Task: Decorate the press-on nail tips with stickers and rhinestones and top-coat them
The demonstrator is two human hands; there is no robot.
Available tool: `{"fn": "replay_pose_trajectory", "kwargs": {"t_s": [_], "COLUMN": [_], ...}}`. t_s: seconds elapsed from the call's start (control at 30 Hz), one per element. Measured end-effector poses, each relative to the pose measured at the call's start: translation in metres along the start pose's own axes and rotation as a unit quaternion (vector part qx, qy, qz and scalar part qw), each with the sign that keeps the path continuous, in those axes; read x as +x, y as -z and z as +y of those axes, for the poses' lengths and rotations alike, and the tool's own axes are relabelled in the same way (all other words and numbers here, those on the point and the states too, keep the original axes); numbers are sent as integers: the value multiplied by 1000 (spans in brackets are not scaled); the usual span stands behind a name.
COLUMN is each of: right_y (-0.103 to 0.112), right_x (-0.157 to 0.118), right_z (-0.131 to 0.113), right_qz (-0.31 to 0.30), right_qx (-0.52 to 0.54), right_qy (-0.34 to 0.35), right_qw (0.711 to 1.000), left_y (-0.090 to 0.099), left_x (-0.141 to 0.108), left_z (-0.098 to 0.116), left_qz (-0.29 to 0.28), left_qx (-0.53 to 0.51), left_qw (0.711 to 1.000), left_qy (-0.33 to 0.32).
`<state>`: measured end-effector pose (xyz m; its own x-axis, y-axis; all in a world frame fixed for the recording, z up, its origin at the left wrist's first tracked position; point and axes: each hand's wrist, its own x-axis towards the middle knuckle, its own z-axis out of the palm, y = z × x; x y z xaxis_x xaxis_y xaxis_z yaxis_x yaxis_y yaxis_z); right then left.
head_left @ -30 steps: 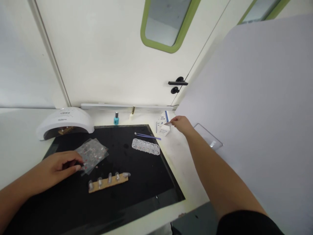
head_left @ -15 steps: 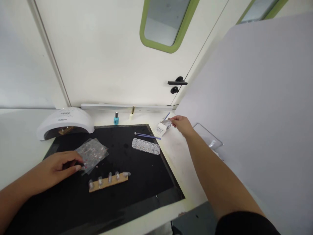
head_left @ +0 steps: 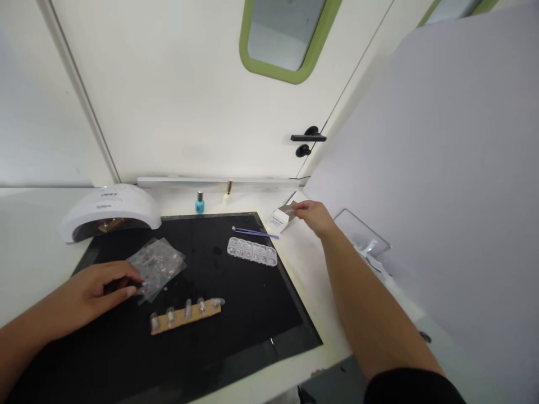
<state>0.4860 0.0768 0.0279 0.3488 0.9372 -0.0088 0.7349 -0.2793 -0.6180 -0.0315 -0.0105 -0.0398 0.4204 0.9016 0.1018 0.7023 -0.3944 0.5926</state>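
My right hand [head_left: 314,216] reaches to a small white box [head_left: 278,220], its fingers pinched on a thin silvery packet [head_left: 289,209] at the box's open top. The packet's lower part is hidden. My left hand [head_left: 105,289] rests on the black mat [head_left: 252,303], fingers curled with a gap between thumb and forefinger. Its fingertips are at the edge of two overlapping clear sticker sheets [head_left: 158,266] with small red and white patterns. In front of the sheets lies a cardboard strip [head_left: 181,317] bearing several clear nail tips [head_left: 188,307].
A clear compartment case [head_left: 251,251] with small gems lies on the mat, near purple tweezers [head_left: 256,232]. A white nail lamp [head_left: 112,207] stands back left. A blue polish bottle [head_left: 199,203] and a gold-capped bottle [head_left: 228,192] stand behind the mat. A grey partition [head_left: 455,157] rises at right.
The silvery packet at the box has shifted slightly and less of it shows under my right fingers. My left hand has barely moved. The view has turned a little.
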Motion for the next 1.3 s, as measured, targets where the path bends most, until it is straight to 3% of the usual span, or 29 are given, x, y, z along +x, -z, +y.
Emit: {"fn": "replay_pose_trajectory", "kwargs": {"t_s": [0.3, 0.47, 0.63, 0.9, 1.3], "right_y": [3, 5, 6, 5, -7], "right_x": [-4, -4, -4, -2, 5], "right_z": [-4, -1, -4, -5, -5], "right_qz": [6, -4, -24, -34, 10], "right_qx": [-71, -92, -109, -125, -136], "right_qy": [16, 33, 18, 0, 5], "right_qw": [997, 995, 994, 992, 991], "left_y": [6, 3, -2, 3, 1], "left_x": [3, 0, -3, -3, -4], "left_z": [-9, -12, -5, 0, 1], "left_qz": [-71, -66, -21, -29, -15], "left_qx": [6, -4, -38, -36, -36], "left_qw": [997, 997, 998, 997, 997], "left_qy": [20, 38, 48, 60, 73]}}
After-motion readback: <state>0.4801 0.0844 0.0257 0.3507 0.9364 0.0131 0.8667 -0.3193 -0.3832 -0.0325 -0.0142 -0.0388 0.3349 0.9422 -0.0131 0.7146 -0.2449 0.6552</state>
